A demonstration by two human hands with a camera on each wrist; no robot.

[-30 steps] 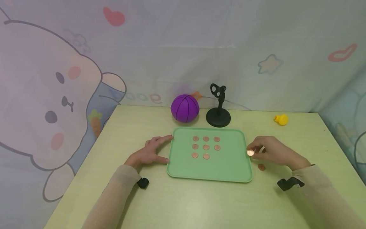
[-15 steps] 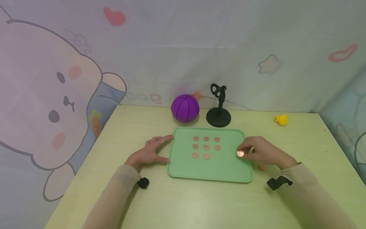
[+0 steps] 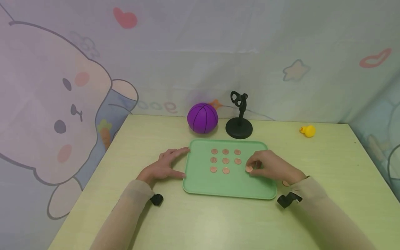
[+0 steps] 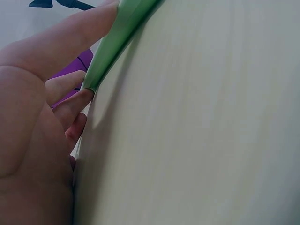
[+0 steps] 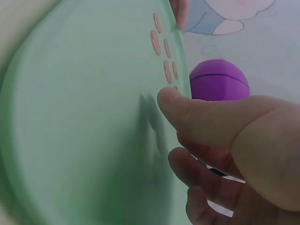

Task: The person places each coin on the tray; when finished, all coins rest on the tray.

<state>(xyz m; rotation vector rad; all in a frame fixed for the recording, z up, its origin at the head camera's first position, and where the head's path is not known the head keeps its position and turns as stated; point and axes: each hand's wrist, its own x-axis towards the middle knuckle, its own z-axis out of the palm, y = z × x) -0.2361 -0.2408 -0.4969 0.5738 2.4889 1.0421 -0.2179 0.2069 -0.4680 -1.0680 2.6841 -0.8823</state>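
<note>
A green tray (image 3: pixel 229 185) lies on the table with several copper coins (image 3: pixel 225 161) set out flat on it in rows. My right hand (image 3: pixel 275 167) is over the tray's right half and pinches another copper coin (image 3: pixel 249 169) between thumb and fingers, just right of the rows. In the right wrist view the thumb (image 5: pixel 201 112) hides that coin. Thumb and fingers of my left hand (image 3: pixel 160 169) are spread against the tray's left edge. Another coin (image 3: pixel 285 183) lies on the table right of the tray, partly behind the right wrist.
Behind the tray stand a purple ball (image 3: pixel 202 118) and a black stand (image 3: pixel 239 127) with a round base. A small yellow toy (image 3: pixel 308 131) sits at the back right. A printed cloth (image 3: pixel 175 69) hangs behind the table (image 3: pixel 218 222).
My right hand has carried the pinched coin leftward from the tray's right edge to beside the bottom row. The left hand has stayed at the tray's left edge.
</note>
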